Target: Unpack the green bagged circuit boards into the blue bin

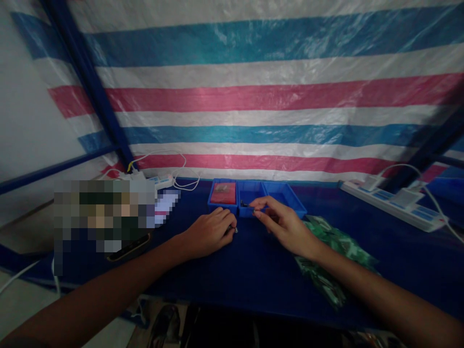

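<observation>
My left hand (211, 231) rests low over the blue table with its fingers curled together. A small shiny piece (236, 230) pokes out at its fingertips, too small to name. My right hand (281, 222) pinches a tiny metallic piece (255, 211) between thumb and forefinger, in front of the middle blue bin (250, 187). Just beyond those fingertips, something small and dark (245, 205) shows at that bin's front; its kind is unclear. Left of it, a blue bin (209, 197) holds a red packet (223, 193). The right-hand blue bin (284, 193) is partly behind my right hand.
Green plastic packets (335, 244) lie in a pile under and beside my right forearm. A power strip (395, 205) with plugs sits at the right, another (163, 181) at the back left with white cables (186, 186). Striped sheeting (253, 96) hangs behind the table (246, 280).
</observation>
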`<state>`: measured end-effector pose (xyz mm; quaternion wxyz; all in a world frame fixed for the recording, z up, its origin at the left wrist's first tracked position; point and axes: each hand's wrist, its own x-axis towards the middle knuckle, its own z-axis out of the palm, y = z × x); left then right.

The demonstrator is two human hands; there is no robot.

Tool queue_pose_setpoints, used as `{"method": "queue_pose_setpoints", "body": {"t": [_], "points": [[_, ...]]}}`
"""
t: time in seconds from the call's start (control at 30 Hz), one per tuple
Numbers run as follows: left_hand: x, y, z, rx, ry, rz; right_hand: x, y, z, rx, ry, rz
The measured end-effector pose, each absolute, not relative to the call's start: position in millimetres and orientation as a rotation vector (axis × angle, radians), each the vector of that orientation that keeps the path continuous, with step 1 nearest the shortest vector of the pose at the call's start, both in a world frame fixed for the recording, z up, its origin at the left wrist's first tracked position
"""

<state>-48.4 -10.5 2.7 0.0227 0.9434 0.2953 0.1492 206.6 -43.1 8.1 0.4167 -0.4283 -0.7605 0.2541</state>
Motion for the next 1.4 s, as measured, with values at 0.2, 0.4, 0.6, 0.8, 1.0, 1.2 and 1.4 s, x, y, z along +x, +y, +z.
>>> {"method": "queue_pose_setpoints", "body": {"t": [0.2,0.4,0.6,0.8,1.0,1.2,1.4], "points": [[-46.5,-10.9,5.5,3.007,0.92,0.41,205.9,-42.8,8.0,-1.065,-1.909,0.631],[-46.5,-10.8,6.6,2.967,0.942,0.401,205.9,-42.7,8.0,-1.069,-1.919,0.611],[-47.8,-11.8,7.6,2.952,0.942,0.409,205.9,-42.9,9.0,-1.064,-1.923,0.59],[-48.1,-10.6,7.3,3.01,0.95,0.379,206.8,-42.8,7.5,-1.075,-1.923,0.61],[-48.0,-10.9,7.7,3.012,0.957,0.378,207.2,-42.8,6.6,-1.081,-1.917,0.617],[-47.6,-12.3,10.0,2.99,0.951,0.379,206.2,-42.5,6.6,-1.076,-1.885,0.678],[-47.7,-12.5,9.4,3.007,0.959,0.388,206.1,-42.4,6.5,-1.082,-1.874,0.7]]}}
